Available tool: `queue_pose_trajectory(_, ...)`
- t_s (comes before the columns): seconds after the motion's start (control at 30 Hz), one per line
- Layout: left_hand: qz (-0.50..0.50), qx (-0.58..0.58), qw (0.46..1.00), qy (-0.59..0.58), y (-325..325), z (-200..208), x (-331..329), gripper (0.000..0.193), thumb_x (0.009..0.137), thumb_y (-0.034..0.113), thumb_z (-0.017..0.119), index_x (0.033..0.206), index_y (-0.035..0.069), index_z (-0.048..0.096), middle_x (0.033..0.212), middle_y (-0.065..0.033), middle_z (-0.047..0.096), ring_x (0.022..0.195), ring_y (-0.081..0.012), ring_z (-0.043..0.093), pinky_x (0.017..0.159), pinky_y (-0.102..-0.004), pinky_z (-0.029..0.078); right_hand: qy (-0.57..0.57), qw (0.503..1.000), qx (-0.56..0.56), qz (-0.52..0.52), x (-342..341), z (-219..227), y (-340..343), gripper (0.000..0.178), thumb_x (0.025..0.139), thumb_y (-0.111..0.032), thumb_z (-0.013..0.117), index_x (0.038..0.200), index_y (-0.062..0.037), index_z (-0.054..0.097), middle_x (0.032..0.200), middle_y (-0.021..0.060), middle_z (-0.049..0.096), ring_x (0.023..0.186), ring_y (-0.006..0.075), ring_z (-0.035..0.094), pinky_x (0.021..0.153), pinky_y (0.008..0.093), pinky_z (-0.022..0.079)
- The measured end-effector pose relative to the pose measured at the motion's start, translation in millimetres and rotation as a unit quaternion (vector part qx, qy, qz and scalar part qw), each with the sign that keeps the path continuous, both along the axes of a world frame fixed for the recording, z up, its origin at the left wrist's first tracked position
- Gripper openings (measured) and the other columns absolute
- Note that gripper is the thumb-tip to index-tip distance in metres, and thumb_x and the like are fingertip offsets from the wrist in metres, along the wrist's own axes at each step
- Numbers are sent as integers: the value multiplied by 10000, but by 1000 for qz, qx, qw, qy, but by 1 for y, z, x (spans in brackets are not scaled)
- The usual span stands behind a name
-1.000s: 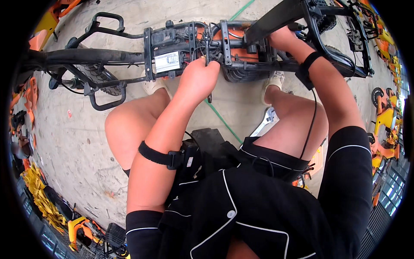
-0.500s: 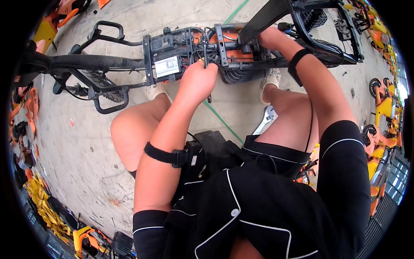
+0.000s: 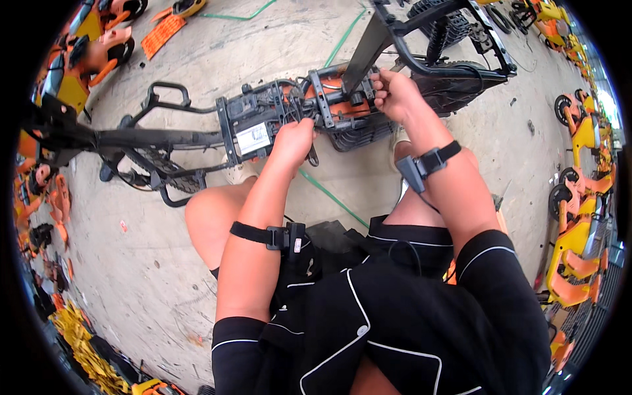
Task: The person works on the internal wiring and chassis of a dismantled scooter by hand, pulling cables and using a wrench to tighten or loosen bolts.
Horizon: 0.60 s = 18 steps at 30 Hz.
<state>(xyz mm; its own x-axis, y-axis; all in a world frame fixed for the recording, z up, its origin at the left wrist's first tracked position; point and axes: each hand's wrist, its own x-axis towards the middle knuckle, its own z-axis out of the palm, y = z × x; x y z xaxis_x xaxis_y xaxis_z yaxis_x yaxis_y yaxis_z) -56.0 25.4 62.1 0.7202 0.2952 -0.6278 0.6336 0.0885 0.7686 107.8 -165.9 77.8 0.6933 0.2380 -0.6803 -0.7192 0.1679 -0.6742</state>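
Observation:
A stripped black scooter frame (image 3: 164,138) stretches across the floor in front of me, with wiring and an orange section (image 3: 342,110) at its middle. My left hand (image 3: 295,139) is closed at the near edge of the wiring, around a slim dark hand tool (image 3: 313,158) mostly hidden by my fingers; its exact kind does not show. Beside that hand, a silver-white labelled box (image 3: 254,139) sits in the frame. My right hand (image 3: 399,97) is at the slanted black beam (image 3: 366,56), fingers curled in; anything between its fingertips is too small to make out.
The rear wheel (image 3: 461,82) and a black shock spring (image 3: 436,43) lie to the far right. Yellow and orange scooters (image 3: 576,253) line the right side. An orange grid panel (image 3: 163,36) and green strap (image 3: 329,191) lie on the concrete. Yellow parts (image 3: 82,339) are heaped lower left.
My right hand has come out from behind the slanted beam toward me. My left hand has shifted slightly down and left, still closed. The scooter frame sits lower in view.

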Motion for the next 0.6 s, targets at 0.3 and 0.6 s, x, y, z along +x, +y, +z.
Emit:
queue_pose_trajectory(0.3,-67,27,997,22,7,-14,2,336,942,356,564,866,45,667,715,-16,607,571,-123,484,518,-306,368,-359,754,-336,436,-47,-19,13,408,921,-363,568,988,13,712,1010,231,689,911,428,664,850,477,512)
queue_pose_trajectory(0.6,-9,143,984,-104,-19,24,6,347,990,344,568,1052,23,685,821,5,600,720,-82,483,630,-270,389,-539,714,-203,399,-45,-47,61,254,796,-229,609,762,-5,722,750,221,671,742,395,671,706,479,532)
